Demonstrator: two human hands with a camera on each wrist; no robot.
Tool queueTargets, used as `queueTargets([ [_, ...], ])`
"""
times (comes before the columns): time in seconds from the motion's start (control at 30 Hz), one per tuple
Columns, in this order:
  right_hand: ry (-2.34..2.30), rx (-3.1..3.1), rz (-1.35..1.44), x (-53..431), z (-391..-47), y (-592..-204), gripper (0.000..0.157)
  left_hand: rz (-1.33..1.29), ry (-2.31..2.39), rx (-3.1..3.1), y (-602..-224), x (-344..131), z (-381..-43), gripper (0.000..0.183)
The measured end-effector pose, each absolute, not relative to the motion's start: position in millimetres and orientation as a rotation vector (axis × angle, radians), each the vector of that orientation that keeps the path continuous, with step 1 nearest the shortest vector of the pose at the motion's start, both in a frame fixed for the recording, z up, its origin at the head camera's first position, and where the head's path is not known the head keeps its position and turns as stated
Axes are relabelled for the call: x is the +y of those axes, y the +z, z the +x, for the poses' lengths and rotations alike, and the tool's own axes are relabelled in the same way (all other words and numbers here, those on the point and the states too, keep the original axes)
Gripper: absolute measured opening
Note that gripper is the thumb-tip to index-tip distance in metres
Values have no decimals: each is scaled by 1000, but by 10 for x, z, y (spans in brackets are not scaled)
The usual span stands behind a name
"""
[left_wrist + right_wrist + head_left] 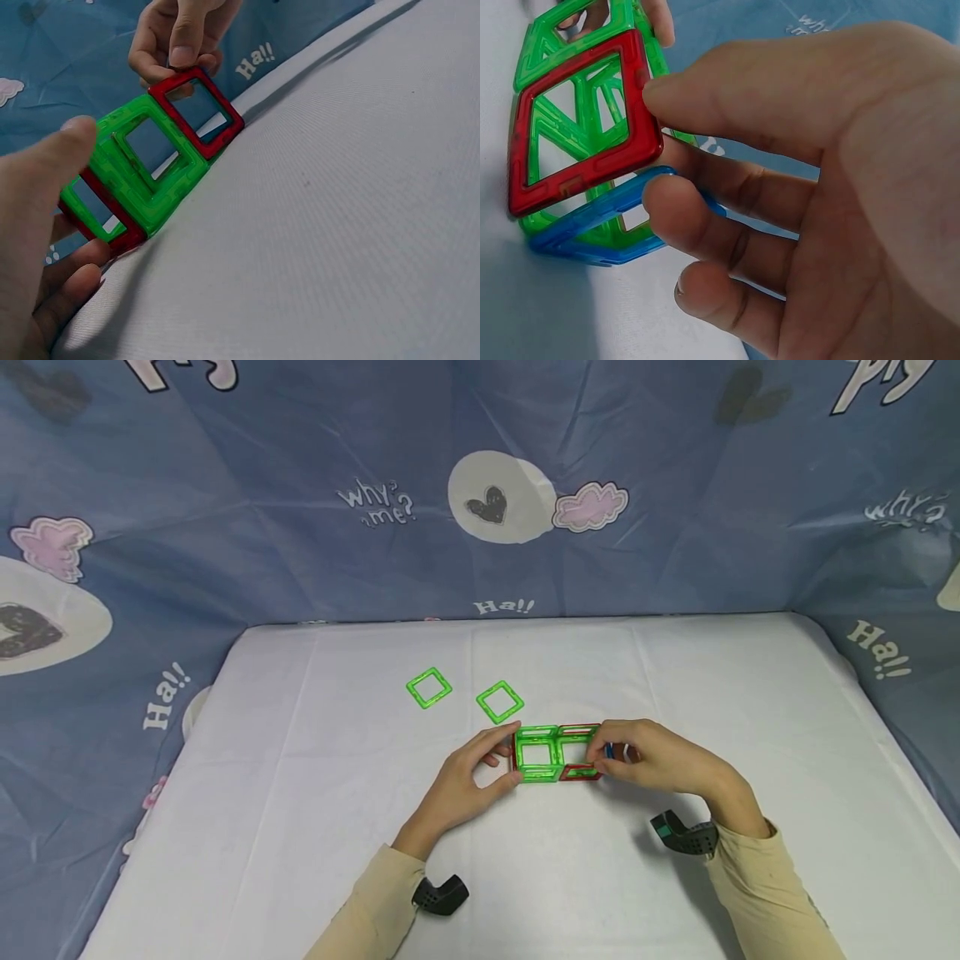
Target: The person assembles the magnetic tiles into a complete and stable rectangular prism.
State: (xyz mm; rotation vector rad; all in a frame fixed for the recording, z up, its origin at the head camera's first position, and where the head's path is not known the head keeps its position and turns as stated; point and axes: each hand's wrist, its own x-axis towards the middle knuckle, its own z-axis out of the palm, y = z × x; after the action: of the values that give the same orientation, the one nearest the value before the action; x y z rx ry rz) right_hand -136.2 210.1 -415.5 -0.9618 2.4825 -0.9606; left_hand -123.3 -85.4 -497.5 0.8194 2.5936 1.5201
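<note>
Between the two hands, a box-like row of square magnetic tiles (557, 752) stands on the white cloth, mostly green. My left hand (465, 785) grips its left end, thumb at the front corner and index finger at the back. At the right end my right hand (667, 760) pinches the row, the thumb on a red tile (639, 112) and fingers behind. Below those fingers, a blue tile (592, 221) forms the end face. In the left wrist view, another red-edged tile (124, 214) sits at the end by my left fingers.
Two loose green square tiles lie behind the row: one farther left (442, 678), one closer (513, 692). White cloth (300, 827) covers the table. A blue printed curtain (300, 560) rises along the back and sides. Black wrist devices (441, 895) sit at both sleeves.
</note>
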Motion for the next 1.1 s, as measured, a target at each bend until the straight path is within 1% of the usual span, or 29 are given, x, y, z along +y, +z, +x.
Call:
queueTargets([
  [0.13,-957,2481,-951,2102,-1362,-4149,9,831,1527,2601,-4993,-850,-1240,61],
  [0.4,-980,2482,-897,2126,-1355,-4154,18,810,1507,2605,-4987,-853,-1240,61],
  [0.47,-997,2498,-897,2133,-1353,-4144,18,810,1505,2603,-4988,-855,-1241,61],
  [0.57,-1071,2533,-898,2153,-1359,-4146,16,814,1504,2603,-4984,-856,-1237,61],
  [0.7,-1325,2514,-795,2217,-1377,-4185,12,815,1516,2605,-4981,-855,-1228,60],
  [0.8,-1622,2403,-715,2318,-1362,-4331,8,810,1516,2594,-4981,-855,-1211,61],
  [0.9,-1877,2314,-650,2431,-1293,-4580,4,821,1511,2582,-4984,-857,-1203,61],
  [1.0,-1978,2383,-580,2498,-1201,-4802,5,834,1519,2574,-4977,-866,-1208,62],
  [1.1,-1902,2524,-577,2499,-1152,-4919,11,825,1533,2569,-4966,-871,-1221,59],
])
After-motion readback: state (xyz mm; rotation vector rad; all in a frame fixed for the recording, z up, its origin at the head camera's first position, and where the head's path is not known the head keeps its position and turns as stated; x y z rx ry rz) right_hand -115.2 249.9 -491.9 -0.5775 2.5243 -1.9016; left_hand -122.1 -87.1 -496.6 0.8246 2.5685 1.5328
